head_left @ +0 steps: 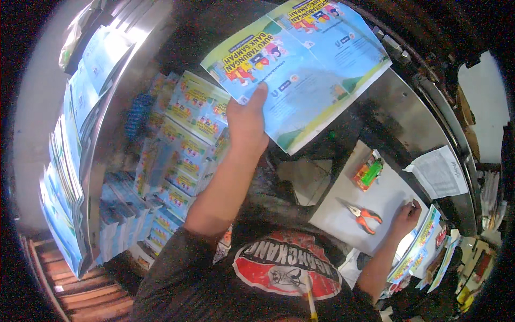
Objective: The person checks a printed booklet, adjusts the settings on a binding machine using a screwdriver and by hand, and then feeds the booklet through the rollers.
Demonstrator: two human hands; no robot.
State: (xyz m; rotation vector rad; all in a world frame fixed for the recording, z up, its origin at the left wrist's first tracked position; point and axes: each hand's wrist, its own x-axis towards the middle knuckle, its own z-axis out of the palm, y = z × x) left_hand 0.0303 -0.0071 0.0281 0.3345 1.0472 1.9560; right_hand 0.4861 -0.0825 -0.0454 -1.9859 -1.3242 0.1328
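Observation:
My left hand (249, 115) pinches the near-left edge of a large printed sheet (322, 64), thumb on top and fingers hidden beneath. The sheet is blue and green with yellow lettering and cartoon figures, and it is held up over a dark metal surface. My right hand (409, 217) is at the right edge of a pale board (335, 204), its fingers curled in; whatever they may hold is too small to make out. On that board lie pliers (360, 213) with orange and black handles, and a small red box with a green lighter (371, 173) on it.
Stacks of similar printed sheets (188, 145) lie to the left, with more sheets (67, 161) on a ledge at the far left. A white paper (440, 172) rests right of the board. Below it are more printed sheets (421, 249). A metal rail curves along the right.

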